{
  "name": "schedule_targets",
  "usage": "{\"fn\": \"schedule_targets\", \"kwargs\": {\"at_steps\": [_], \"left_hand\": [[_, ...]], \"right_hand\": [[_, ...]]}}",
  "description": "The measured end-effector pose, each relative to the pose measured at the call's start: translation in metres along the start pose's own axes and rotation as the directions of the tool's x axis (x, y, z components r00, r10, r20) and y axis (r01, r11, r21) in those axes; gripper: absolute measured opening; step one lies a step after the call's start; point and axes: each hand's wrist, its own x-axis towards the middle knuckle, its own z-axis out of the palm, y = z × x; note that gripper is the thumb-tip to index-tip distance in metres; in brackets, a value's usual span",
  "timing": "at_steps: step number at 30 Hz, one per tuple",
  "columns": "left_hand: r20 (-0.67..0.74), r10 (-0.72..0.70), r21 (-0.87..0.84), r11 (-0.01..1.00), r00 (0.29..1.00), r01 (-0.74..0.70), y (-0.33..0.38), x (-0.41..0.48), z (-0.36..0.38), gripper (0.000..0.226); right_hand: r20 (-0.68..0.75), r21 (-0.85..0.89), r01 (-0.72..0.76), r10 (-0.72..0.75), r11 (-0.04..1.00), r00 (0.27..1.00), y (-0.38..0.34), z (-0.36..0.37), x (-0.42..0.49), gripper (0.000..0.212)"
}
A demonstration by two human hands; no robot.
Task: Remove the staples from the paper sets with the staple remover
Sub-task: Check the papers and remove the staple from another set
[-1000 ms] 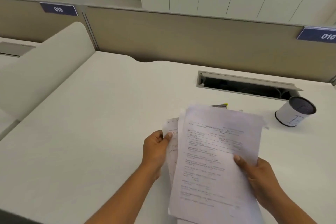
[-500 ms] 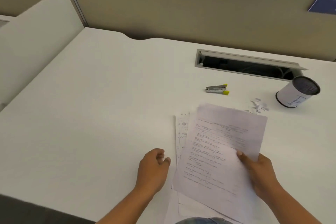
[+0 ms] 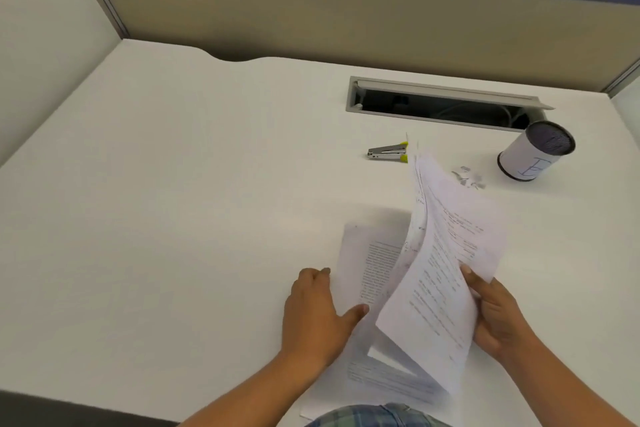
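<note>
Well, I counted one staple remover (image 3: 388, 152) on the tabletop (image 3: 173, 218), at twelve o'clock from the papers. There was one cup (image 3: 535, 154) at two o'clock and one small heap of bits (image 3: 467, 177) near it. My right hand (image 3: 498, 319) had its fingers pinched on the raised set (image 3: 446, 253). My left hand (image 3: 315, 315) lay loosely spread on the flat set (image 3: 370, 260), gripping nothing. Half a second before, the raised set lay flatter and my left hand was off the paper.

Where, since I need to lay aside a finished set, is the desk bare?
The desk is bare all along its left side, from the left hand out to its edge and back to the partition. Crowded on the right: papers, staple remover, small scraps, cup, cable slot.
</note>
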Motion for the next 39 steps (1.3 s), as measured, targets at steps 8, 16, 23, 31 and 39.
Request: {"fn": "schedule_targets", "kwargs": {"at_steps": [8, 16, 23, 31, 39], "left_hand": [[-0.129, 0.016, 0.198, 0.98, 0.992, 0.01, 0.0, 0.014, 0.025, 0.103], [-0.122, -0.109, 0.021, 0.993, 0.987, 0.112, -0.004, 0.045, -0.007, 0.059], [-0.194, -0.11, -0.033, 0.994, 0.975, 0.106, -0.005, 0.072, -0.032, 0.04], [-0.189, 0.005, 0.14, 0.99, 0.982, 0.022, 0.009, 0.136, -0.046, 0.04], [-0.096, -0.114, -0.311, 0.947, 0.989, 0.079, 0.018, 0.154, -0.046, 0.011]], "right_hand": [[0.018, -0.087, 0.036, -0.034, 0.996, 0.999, -0.004, 0.003, -0.005, 0.033], [-0.11, -0.509, 0.101, -0.181, 0.855, 0.977, 0.011, -0.001, -0.003, 0.023], [-0.082, -0.611, 0.134, -0.231, 0.78, 0.97, 0.012, 0.001, 0.0, 0.013], [-0.085, -0.653, 0.127, -0.239, 0.747, 0.967, 0.014, 0.001, 0.001, 0.016], [-0.093, -0.587, 0.111, -0.203, 0.802, 0.975, 0.011, 0.0, 0.001, 0.018]]}}
